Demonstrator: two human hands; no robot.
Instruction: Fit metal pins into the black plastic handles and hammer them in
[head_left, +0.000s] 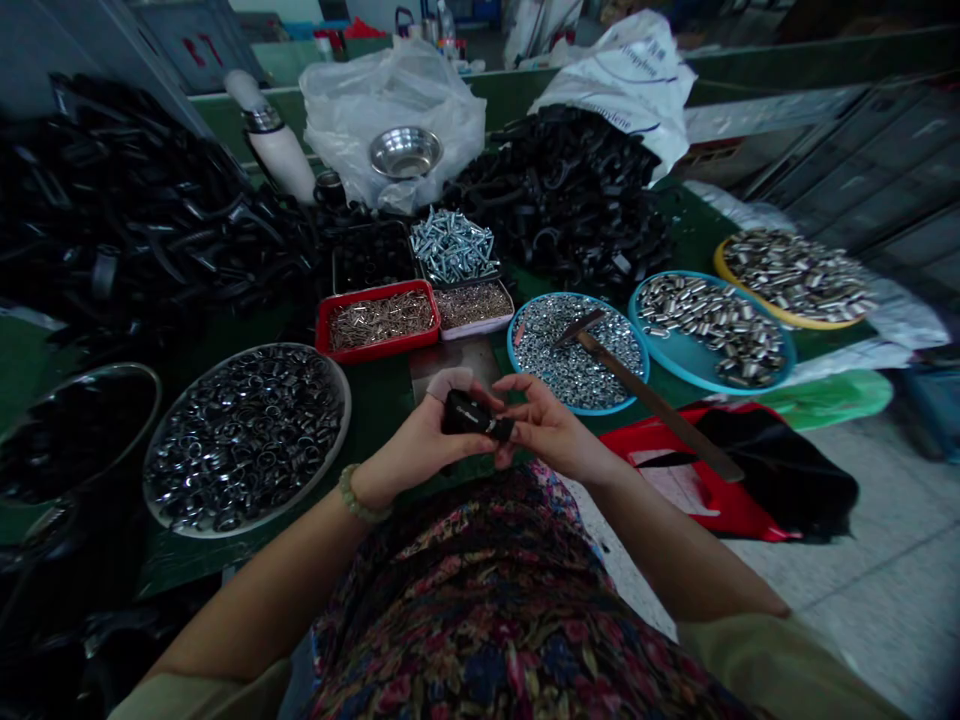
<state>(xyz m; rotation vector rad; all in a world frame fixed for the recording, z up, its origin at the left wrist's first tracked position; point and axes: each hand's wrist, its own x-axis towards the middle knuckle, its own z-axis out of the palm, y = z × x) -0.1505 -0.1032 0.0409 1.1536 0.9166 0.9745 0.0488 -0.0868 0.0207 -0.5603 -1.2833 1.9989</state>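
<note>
Close to my body, above the table's near edge, my left hand [435, 425] is wrapped round a black plastic part [468, 412] with small pale lettering on it. A white covering sits on a finger of this hand, and a beaded bracelet circles the wrist. My right hand [540, 425] pinches a small black knob-like piece [502, 429] at the right end of that part. A bit of metal shows between the two; whether they are joined I cannot tell. Just beyond my hands lies a flat metal plate [454, 362].
A hammer [645, 395] rests across a blue tray of small nuts [536, 340]. Nearby stand a red tray of pins [381, 320], screws [454, 246], a blue tray of metal sleeves [686, 365] and a round tray of rings [247, 440]. Black parts [562, 190] are heaped behind.
</note>
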